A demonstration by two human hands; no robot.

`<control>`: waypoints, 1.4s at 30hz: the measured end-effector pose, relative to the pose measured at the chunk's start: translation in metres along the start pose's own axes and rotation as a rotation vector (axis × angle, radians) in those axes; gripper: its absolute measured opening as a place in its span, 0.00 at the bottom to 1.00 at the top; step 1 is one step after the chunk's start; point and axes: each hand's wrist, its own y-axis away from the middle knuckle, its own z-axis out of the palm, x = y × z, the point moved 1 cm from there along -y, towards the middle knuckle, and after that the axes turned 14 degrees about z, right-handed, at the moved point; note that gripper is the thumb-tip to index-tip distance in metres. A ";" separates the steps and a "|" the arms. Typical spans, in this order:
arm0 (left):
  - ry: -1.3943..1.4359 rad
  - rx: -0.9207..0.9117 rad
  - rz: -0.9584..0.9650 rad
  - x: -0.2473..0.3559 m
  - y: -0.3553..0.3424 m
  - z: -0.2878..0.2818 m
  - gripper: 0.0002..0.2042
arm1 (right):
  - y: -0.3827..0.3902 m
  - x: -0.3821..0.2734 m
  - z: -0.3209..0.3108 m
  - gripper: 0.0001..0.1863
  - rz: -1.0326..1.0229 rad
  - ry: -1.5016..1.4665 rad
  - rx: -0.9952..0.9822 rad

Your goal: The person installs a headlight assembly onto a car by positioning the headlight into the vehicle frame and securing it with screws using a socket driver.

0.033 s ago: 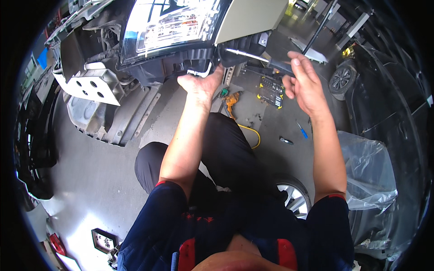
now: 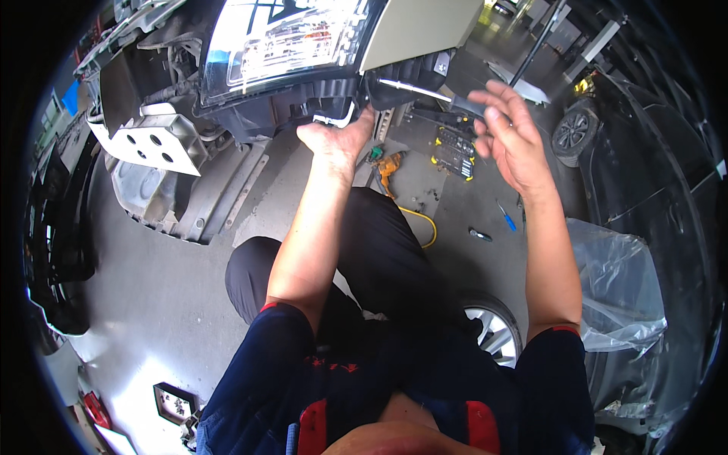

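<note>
L hand (image 2: 337, 142) up under the lower edge of the headlight (image 2: 292, 49), palm up, thumb spread out to the left; fingertips hidden behind the car parts, so can't tell if it grips anything. White strip (image 2: 326, 120) just above it.

R hand (image 2: 509, 135) approx. half open, fingers loosely curled and spread at the handle end of the screwdriver (image 2: 432, 94); can't tell if it's a real grip or just a touch. Screwdriver = long metal shaft + dark handle, lies at a slant, tip pointing left, next to the headlight's lower right corner and under the beige panel (image 2: 409, 34); exact tip contact n/c.

White bracket w/ holes (image 2: 155, 142) on the car front, left of the headlight.

On the floor (image 2: 167, 280), mid to R: orange drill (image 2: 389, 165), open tool case (image 2: 455, 154), yellow hose (image 2: 426, 224) near the person's knee, blue-handled driver (image 2: 507, 219), small ratchet (image 2: 479, 235) just left of & below that driver. Clear plastic sheet (image 2: 618, 292) far R, by the dark car (image 2: 656, 144). Tray (image 2: 157, 402) w/ small bits, bottom L.
</note>
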 end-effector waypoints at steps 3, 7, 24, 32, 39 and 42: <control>-0.007 -0.107 0.005 0.003 -0.006 -0.004 0.31 | -0.007 -0.004 -0.008 0.22 0.014 0.039 -0.106; 0.027 -0.039 -0.003 0.000 0.000 -0.006 0.30 | -0.006 0.006 -0.007 0.21 0.121 0.044 -0.114; 0.068 -0.089 -0.058 0.005 -0.016 -0.031 0.33 | -0.015 0.004 -0.041 0.18 0.395 0.020 -0.382; 0.038 -0.019 -0.038 0.003 -0.012 -0.029 0.34 | -0.018 0.004 -0.024 0.16 -0.436 0.520 -0.142; 0.064 0.000 -0.039 0.007 -0.013 -0.032 0.34 | -0.006 -0.022 -0.015 0.23 0.538 0.115 -0.226; 0.027 -0.050 0.000 0.008 -0.019 -0.033 0.33 | -0.012 -0.002 -0.018 0.22 0.321 0.232 -0.271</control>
